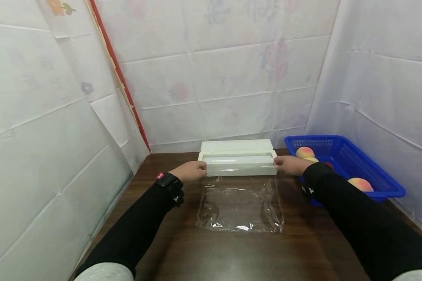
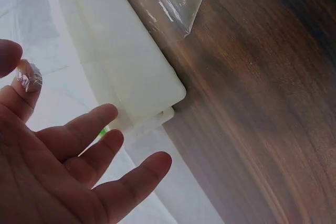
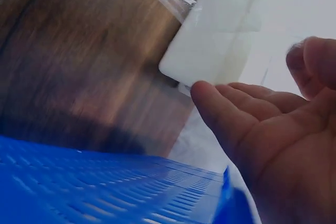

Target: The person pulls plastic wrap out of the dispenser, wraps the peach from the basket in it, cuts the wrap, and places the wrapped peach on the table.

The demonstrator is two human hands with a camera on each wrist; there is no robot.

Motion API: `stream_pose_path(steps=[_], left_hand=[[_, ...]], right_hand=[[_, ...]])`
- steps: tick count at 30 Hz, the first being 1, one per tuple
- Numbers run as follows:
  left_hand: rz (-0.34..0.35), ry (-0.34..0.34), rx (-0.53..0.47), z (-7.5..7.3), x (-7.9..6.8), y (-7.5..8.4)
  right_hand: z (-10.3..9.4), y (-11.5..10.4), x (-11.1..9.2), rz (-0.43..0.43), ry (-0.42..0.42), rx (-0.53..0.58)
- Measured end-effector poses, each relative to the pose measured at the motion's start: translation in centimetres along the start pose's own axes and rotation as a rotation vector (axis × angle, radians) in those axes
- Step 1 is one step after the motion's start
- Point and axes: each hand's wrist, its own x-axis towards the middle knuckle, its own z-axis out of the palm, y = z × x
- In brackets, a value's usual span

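A white film dispenser box [image 1: 240, 171] stands at the back of the table with its lid [image 1: 237, 146] raised. Clear plastic film [image 1: 240, 205] spreads in front of it, its near edge crinkled and shiny. At the box's left end my left hand [image 1: 190, 171] pinches the film between thumb and forefinger; the left wrist view shows a crumpled bit of film [image 2: 30, 77] there, the other fingers [image 2: 139, 177] spread. My right hand [image 1: 290, 165] is at the right end, thumb and forefinger pinching the film's other side. In the right wrist view its remaining fingers [image 3: 215, 111] extend beside the box.
To the right, a blue plastic basket [image 1: 390, 194] holds several peaches [image 1: 361, 184], with my right forearm passing over its near side. White patterned sheeting [image 1: 232, 78] walls in the dark wooden table [image 1: 211, 253] at the back and both sides.
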Motion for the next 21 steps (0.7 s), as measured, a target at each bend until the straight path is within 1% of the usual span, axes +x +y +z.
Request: stream_pose_path(steps=[3, 5, 7, 10, 13, 15, 16, 17, 18, 19, 21], left_hand=[[-0.032, 0.031, 0.036, 0.0, -0.5, 0.1], [-0.057, 0.071, 0.103, 0.2, -1.1, 0.5], [-0.078, 0.11, 0.173, 0.4, -2.0, 1.2], [-0.099, 0.186, 0.249, 0.7, -4.0, 2.8], [-0.115, 0.294, 0.256, 1.1, -6.3, 4.4], [-0.094, 0.372, 0.271, 1.7, -7.6, 5.1], [-0.061, 0.387, 0.279, 2.1, -8.3, 5.3], [-0.031, 0.378, 0.284, 2.6, -8.8, 5.4], [0.008, 0.353, 0.286, 3.2, -9.4, 5.6], [0.05, 0.311, 0.298, 3.8, -9.9, 5.7], [0.117, 0.185, 0.308, 5.0, -10.7, 5.7]], right_hand=[[0.0, -0.6, 0.1, -0.003, 0.029, -0.074], [0.2, -1.3, 0.1, 0.011, 0.067, -0.138], [0.4, -2.1, -0.2, 0.035, 0.126, -0.188], [1.1, -3.5, -1.3, 0.106, 0.219, -0.186], [2.2, -4.8, -3.2, 0.148, 0.311, -0.197], [3.5, -5.5, -4.6, 0.11, 0.352, -0.234], [4.3, -5.9, -5.3, 0.07, 0.357, -0.254], [5.3, -6.3, -6.0, 0.024, 0.352, -0.273], [6.3, -6.5, -6.7, -0.03, 0.338, -0.29], [7.4, -6.7, -7.2, -0.084, 0.311, -0.303], [9.5, -7.0, -8.1, -0.168, 0.235, -0.325]])
